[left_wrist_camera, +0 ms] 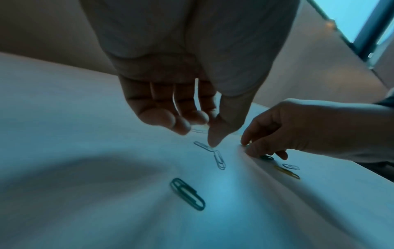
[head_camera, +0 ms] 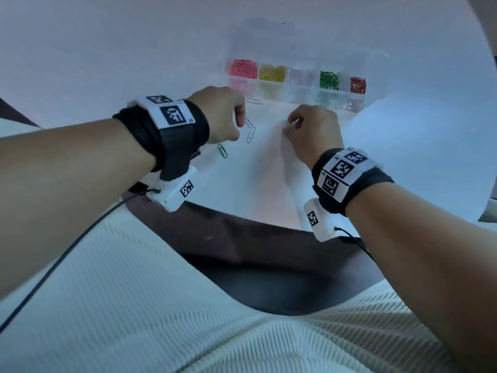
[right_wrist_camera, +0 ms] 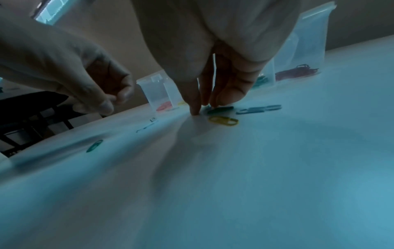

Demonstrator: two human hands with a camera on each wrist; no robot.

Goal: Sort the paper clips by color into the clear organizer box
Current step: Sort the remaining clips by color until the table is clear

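Hovering low over the white table (head_camera: 134, 63), just beyond its curved near edge: left hand (head_camera: 220, 114), fingers loosely curled and a little apart, holding nothing that shows. Thumb tip down at one end of a pale paper clip (left_wrist_camera: 203, 146), with a second pale clip (left_wrist_camera: 219, 160) touching the first end to end at an angle. Lying nearer the table edge and apart from both, a green clip (head_camera: 222, 151), flat, with bare table all round it.

Bearing down to the right, with a bare strip of table between the two hands: right hand (head_camera: 313, 130), fingers close together and tips on the table beside a dark green clip (right_wrist_camera: 220, 110). Touching that clip, but cannot tell whether pinching it or only pressing. Just beside it, a yellow clip (right_wrist_camera: 224, 120) and a bluish clip (right_wrist_camera: 259, 109), both flat and free.

Standing further back, beyond both hands: clear organizer box (head_camera: 376, 65), lid up, one row of compartments holding pink, yellow, pale, green and red clips from left to right. Close against its front wall, one more pale clip (head_camera: 254, 100).

Wide bare table left of the left hand and right of the right hand.
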